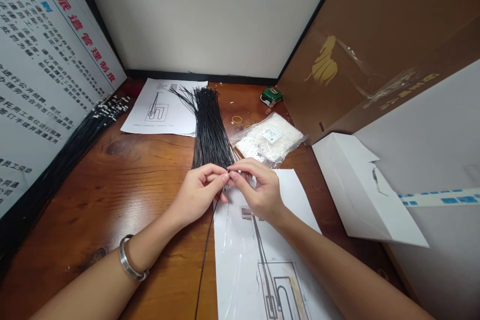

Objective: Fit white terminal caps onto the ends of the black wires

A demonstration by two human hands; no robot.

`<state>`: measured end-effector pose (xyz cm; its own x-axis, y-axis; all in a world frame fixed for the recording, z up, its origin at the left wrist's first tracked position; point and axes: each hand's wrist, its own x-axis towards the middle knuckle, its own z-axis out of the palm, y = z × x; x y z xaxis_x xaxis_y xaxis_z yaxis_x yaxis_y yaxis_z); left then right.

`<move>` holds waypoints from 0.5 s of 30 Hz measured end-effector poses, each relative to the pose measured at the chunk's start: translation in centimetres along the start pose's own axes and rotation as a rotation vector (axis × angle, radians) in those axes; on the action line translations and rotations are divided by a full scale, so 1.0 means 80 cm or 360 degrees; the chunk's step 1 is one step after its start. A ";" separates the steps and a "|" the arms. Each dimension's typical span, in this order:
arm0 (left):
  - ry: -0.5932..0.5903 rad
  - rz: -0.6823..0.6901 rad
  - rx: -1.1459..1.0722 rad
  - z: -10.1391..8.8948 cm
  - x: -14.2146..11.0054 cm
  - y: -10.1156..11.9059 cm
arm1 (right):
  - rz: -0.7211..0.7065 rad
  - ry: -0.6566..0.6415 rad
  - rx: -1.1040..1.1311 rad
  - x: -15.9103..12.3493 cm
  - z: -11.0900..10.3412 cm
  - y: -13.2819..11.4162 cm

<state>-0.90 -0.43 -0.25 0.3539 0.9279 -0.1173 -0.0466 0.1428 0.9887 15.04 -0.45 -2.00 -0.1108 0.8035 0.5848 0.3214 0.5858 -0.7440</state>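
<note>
My left hand and my right hand meet fingertip to fingertip in front of a bundle of thin black wires. Between the left thumb and finger a single black wire is pinched, and its length trails down toward the near table edge. The right thumb and index finger are closed at the same spot; whatever small end they grip is mostly hidden by the fingertips. Under both hands lies a printed drawing sheet. Just beyond the right hand rests a clear bag of small white parts.
A second printed sheet lies behind the bundle. At the left, more black wires with white ends lean along a printed board. A green tape measure, a rubber band, a white carton and a brown box stand right.
</note>
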 end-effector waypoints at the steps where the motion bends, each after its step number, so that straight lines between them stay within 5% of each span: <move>1: -0.0005 -0.0003 0.0000 0.000 0.000 0.000 | 0.0005 -0.0003 0.0004 0.000 0.000 0.000; 15: -0.0116 -0.0074 -0.0100 -0.002 -0.003 0.002 | 0.0341 0.0067 0.0332 0.000 -0.003 0.006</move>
<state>-1.12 -0.63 -0.10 0.4241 0.8925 -0.1534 -0.0862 0.2084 0.9742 15.41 -0.18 -2.30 -0.0208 0.9086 0.4171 0.1327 0.4160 -0.8996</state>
